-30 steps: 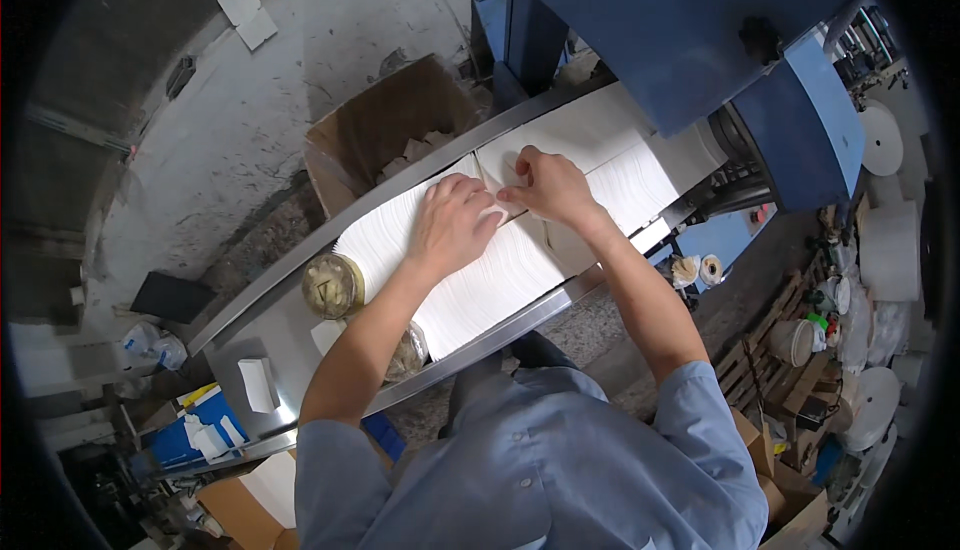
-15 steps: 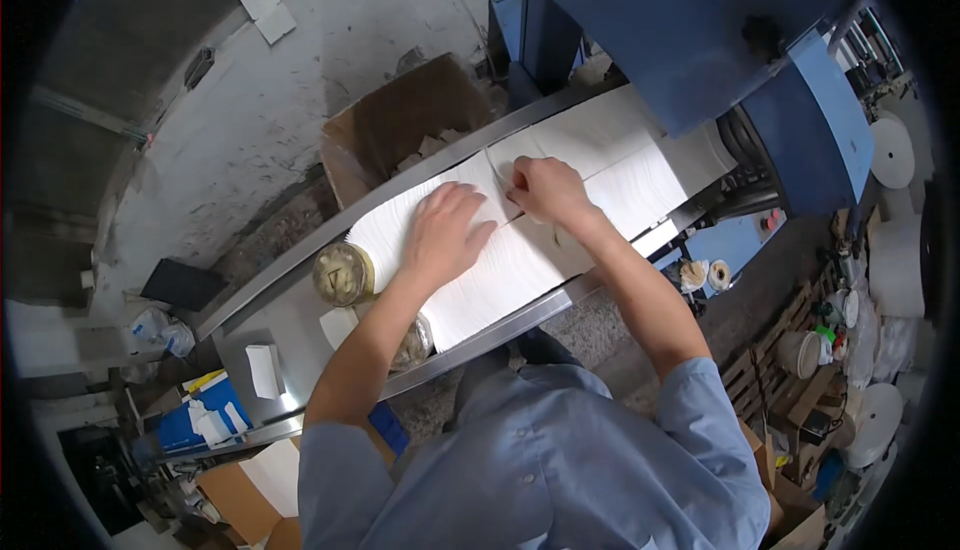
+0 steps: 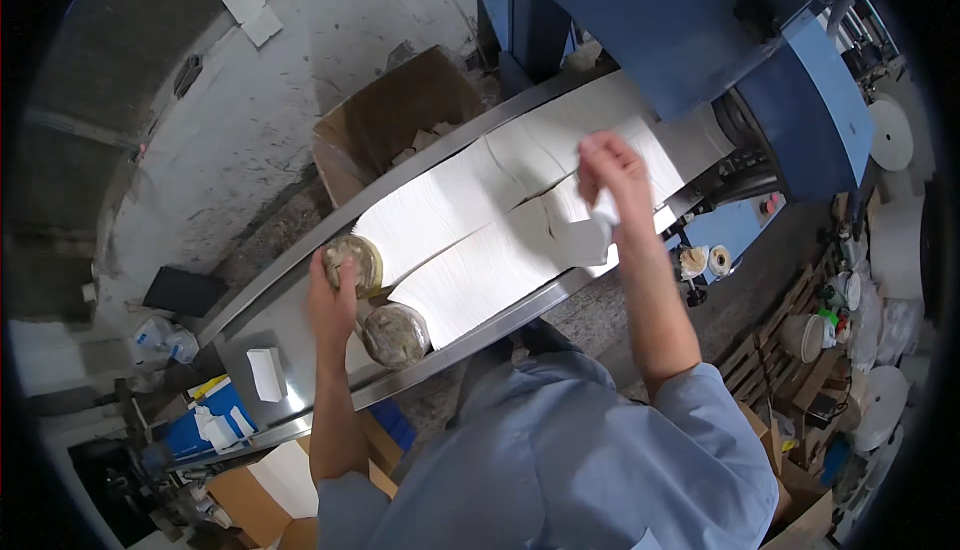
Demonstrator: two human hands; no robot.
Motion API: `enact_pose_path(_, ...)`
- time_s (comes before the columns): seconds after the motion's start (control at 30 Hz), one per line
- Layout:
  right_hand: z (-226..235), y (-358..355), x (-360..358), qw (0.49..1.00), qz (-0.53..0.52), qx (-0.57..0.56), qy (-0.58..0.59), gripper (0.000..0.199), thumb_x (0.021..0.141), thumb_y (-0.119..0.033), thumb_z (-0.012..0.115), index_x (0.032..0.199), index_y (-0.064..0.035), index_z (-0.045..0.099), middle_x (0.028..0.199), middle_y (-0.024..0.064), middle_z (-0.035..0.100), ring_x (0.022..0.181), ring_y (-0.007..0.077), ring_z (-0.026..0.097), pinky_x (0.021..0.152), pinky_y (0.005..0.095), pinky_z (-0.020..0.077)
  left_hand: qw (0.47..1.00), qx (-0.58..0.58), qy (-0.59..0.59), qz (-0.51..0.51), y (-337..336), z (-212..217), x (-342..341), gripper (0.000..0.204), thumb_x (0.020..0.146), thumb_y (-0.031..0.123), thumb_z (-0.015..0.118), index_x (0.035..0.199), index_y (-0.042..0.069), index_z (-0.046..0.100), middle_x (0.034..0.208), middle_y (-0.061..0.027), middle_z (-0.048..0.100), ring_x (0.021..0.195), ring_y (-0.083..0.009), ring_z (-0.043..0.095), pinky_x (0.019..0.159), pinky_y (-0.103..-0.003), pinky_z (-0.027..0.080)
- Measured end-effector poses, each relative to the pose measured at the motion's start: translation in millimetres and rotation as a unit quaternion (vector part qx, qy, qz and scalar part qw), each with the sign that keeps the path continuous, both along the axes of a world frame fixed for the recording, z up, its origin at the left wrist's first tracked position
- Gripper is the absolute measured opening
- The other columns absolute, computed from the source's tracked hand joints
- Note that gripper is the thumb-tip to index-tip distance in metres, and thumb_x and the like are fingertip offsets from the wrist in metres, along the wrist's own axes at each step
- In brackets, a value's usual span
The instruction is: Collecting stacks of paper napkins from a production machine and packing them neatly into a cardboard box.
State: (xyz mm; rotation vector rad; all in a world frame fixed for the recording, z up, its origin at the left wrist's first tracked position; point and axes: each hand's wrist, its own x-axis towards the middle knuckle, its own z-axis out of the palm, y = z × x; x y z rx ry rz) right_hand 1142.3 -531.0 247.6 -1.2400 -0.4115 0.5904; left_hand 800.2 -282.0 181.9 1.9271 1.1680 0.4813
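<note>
Two rows of thin white paper pieces, stood on edge and packed tight, fill a metal trough. At their near left end, my left hand is closed on a round, yellowish, plastic-wrapped block, thumb on top and fingers around its outer side. A second round wrapped block rests beside it against the nearer row. My right hand is raised over the right part of the rows, its bent fingers smeared by motion. Below it, a white paper piece leans out of line; whether my fingers touch it, I cannot tell.
A blue machine overhangs the trough's right end. An open cardboard box with paper scraps stands behind the trough. A small white carton lies on its left end. Wooden pallets and clutter are at the right.
My left hand has moved left from the paper onto the round block. My right hand has moved right and lifted off the rows. A gap now shows in the nearer row.
</note>
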Motion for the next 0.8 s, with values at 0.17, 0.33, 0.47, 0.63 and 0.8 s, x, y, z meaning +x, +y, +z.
enact_pose_path(0.17,-2,39,-92,0.995,0.093,-0.013,0.024,0.008,0.098,-0.017,0.072,0.097,-0.0097,0.070,0.074,-0.0045,0.063,0.067,0.0032,0.055,0.059,0.0206,0.0428,0.967,0.218,-0.014,-0.128,-66,55,50,0.061,0.097,0.019,0.068,0.146,-0.008,0.044,0.146,-0.0264,0.051,0.136,-0.0346,0.051,0.113,-0.044,0.040)
enact_pose_path(0.33,19,48,-139,0.981,0.163,0.075,0.068,0.012,0.098,-0.014,0.073,0.100,-0.0039,0.068,0.086,-0.0040,0.068,0.079,0.0017,0.059,0.071,0.0199,0.0472,0.918,-0.172,-0.197,-0.299,-134,67,69,0.058,0.092,0.004,0.064,0.145,-0.008,0.042,0.137,-0.0188,0.056,0.130,-0.0275,0.055,0.110,-0.040,0.043)
enact_pose_path(0.47,16,28,-137,0.982,0.174,0.046,0.050,0.017,0.098,-0.015,0.073,0.107,-0.0026,0.068,0.092,-0.0004,0.068,0.085,0.0054,0.062,0.076,0.0217,0.0493,0.886,-0.350,-0.189,-0.239,-133,34,59,0.033,0.100,0.003,0.062,0.131,-0.005,0.056,0.115,-0.0093,0.068,0.097,-0.0140,0.066,0.083,-0.030,0.055)
enact_pose_path(0.63,-5,-3,-127,0.986,0.049,-0.024,-0.156,0.025,0.097,-0.011,0.073,0.120,-0.0034,0.067,0.100,-0.0005,0.067,0.090,0.0058,0.063,0.081,0.0223,0.0514,0.958,-0.219,-0.176,-0.053,-52,60,97,0.025,0.103,0.019,0.065,0.120,0.000,0.065,0.093,-0.0028,0.068,0.075,-0.0082,0.062,0.059,-0.025,0.050)
enact_pose_path(0.8,-37,-42,-127,0.949,0.095,-0.220,-0.203,0.025,0.097,-0.010,0.072,0.120,-0.0021,0.066,0.101,0.0029,0.069,0.093,0.0078,0.066,0.081,0.0249,0.0544,0.981,-0.015,-0.192,0.038,83,71,161,0.052,0.106,0.028,0.062,0.144,-0.005,0.050,0.130,-0.0226,0.063,0.117,-0.0206,0.063,0.094,-0.029,0.052)
